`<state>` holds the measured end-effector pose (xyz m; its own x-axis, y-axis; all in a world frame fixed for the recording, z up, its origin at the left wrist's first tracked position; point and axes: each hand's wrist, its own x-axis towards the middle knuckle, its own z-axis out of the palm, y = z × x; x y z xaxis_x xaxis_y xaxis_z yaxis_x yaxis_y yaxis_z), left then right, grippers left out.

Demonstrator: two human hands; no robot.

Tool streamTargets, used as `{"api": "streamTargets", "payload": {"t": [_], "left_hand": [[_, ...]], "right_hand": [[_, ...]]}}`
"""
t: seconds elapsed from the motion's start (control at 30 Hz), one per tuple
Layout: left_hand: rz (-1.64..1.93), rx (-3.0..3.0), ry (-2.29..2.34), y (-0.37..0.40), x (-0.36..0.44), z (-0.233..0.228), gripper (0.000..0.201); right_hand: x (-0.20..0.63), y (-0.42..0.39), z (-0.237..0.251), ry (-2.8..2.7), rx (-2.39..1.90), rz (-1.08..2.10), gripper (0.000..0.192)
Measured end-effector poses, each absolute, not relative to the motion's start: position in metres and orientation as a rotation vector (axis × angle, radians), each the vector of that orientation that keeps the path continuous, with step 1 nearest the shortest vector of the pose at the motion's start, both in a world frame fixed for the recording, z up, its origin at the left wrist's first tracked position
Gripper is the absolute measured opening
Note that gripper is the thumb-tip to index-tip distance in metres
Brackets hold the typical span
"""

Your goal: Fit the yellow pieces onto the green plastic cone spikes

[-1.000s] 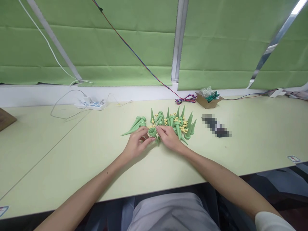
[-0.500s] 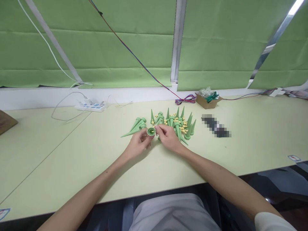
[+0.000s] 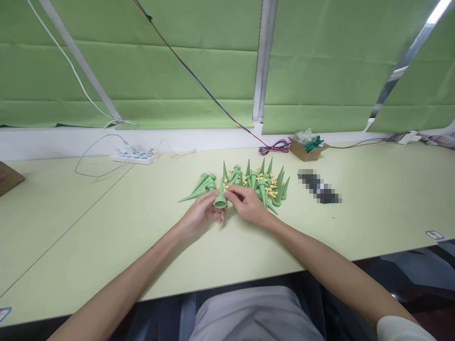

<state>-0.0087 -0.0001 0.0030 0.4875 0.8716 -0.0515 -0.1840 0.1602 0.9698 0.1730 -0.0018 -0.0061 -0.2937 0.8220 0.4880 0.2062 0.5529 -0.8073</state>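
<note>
My left hand (image 3: 202,211) grips a green plant-watering spike (image 3: 221,199) by its wide end. The spike's round open mouth faces me and its point leads away, over the table. My right hand (image 3: 245,201) is closed in a pinch against the spike's right side. A small yellow valve (image 3: 225,187) shows at those fingertips, partly hidden by them. Just beyond both hands lies a pile of green spikes (image 3: 263,189), some upright on their caps, with several yellow valves (image 3: 272,192) among them. Left of the pile, more green spikes (image 3: 199,188) lie on their sides.
The pale table (image 3: 142,255) runs up to a wall with green blinds (image 3: 177,71). A white power strip (image 3: 137,157) stands back left. A small cardboard box (image 3: 307,150) with bags and coiled red-blue wires (image 3: 273,147) sit at the back. Right of the pile is a blurred-out dark object (image 3: 319,186).
The spike in my left hand has tipped, so its side now shows and its mouth points lower. My left hand has shifted slightly down and left; my right hand stays at the spike's side.
</note>
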Motion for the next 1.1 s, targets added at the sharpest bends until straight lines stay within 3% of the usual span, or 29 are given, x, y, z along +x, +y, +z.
{"api": "streamTargets", "payload": {"t": [0.37, 0.63, 1.1], "left_hand": [[0.925, 1.456, 0.678, 0.005, -0.017, -0.008, 0.03], [0.951, 1.77, 0.889, 0.004, -0.02, -0.002, 0.032], [1.016, 1.849, 0.994, 0.0, -0.018, 0.0, 0.03]], "right_hand": [[0.175, 0.0, -0.008, -1.856, -0.827, 0.749, 0.03], [0.175, 0.002, -0.013, -1.89, -0.827, 0.704, 0.033], [0.173, 0.001, -0.016, -1.939, -0.893, 0.534, 0.036]]}}
